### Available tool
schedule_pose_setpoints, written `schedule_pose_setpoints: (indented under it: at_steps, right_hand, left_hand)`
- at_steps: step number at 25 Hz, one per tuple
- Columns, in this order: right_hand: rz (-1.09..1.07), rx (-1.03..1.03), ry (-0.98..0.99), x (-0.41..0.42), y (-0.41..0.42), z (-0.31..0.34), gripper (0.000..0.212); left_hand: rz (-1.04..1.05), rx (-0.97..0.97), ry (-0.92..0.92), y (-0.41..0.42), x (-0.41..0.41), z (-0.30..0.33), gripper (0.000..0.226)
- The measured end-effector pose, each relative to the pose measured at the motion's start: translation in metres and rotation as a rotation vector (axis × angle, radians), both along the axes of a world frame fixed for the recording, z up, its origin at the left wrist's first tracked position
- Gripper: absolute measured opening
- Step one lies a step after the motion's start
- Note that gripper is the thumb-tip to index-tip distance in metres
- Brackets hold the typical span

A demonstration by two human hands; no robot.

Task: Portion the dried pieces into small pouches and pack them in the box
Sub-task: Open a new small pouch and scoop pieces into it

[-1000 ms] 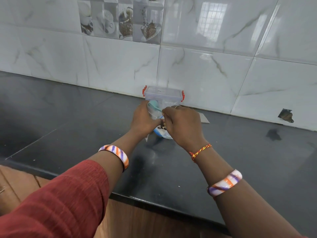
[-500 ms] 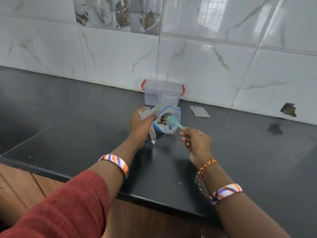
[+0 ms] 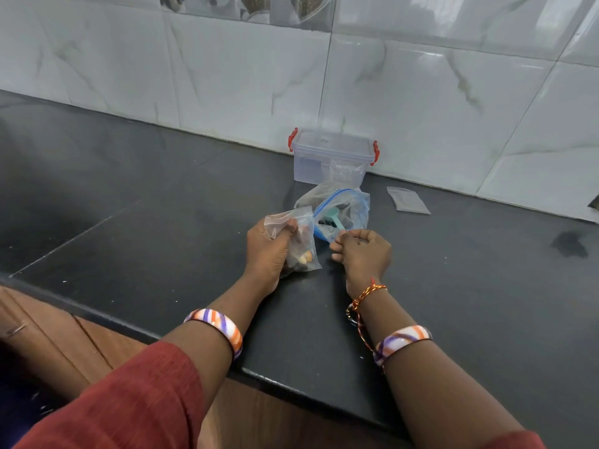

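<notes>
My left hand [image 3: 267, 251] grips a small clear pouch [image 3: 299, 243] near its top; dried pieces, dark and orange, sit in its bottom. Just right of it lies a larger zip bag [image 3: 348, 210] with a blue seal, holding dark dried pieces. My right hand [image 3: 363, 252] pinches the handle of a teal spoon [image 3: 337, 220] whose bowl reaches into that bag's mouth. Behind, against the wall, stands a clear plastic box [image 3: 332, 157] with red clips and its lid on; a pouch shows faintly inside.
An empty flat pouch [image 3: 408, 199] lies on the black counter [image 3: 162, 222] to the right of the box. A dark stain [image 3: 569, 244] marks the counter further right. The tiled wall runs close behind the box. The counter's front edge is near my forearms.
My left hand has lowered the small pouch toward the counter and pulled it nearer. My right hand has swung back to the big bag with the spoon. The camera has tilted downward.
</notes>
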State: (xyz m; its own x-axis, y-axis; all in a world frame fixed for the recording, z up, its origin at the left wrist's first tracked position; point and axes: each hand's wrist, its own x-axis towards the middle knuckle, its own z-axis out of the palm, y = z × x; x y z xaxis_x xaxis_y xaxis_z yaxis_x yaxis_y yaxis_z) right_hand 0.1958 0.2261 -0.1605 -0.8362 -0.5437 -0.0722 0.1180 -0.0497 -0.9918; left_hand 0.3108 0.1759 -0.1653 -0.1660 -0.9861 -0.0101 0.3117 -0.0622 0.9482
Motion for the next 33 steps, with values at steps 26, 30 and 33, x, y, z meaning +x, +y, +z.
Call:
schedule_pose_setpoints:
  at_steps: [26, 30, 33]
  right_hand:
    - [0.374, -0.148, 0.297, 0.007, 0.004, -0.006, 0.007]
    - [0.369, -0.126, 0.281, 0.008, 0.002, -0.007, 0.008]
    - [0.359, -0.161, 0.217, 0.007, 0.003, -0.006, 0.011]
  left_hand:
    - [-0.201, -0.034, 0.079, -0.001, 0.006, -0.001, 0.013]
    - [-0.217, -0.045, 0.056, 0.0, 0.006, -0.001, 0.013]
    - [-0.231, 0.013, 0.086, 0.0, 0.006, 0.001, 0.019]
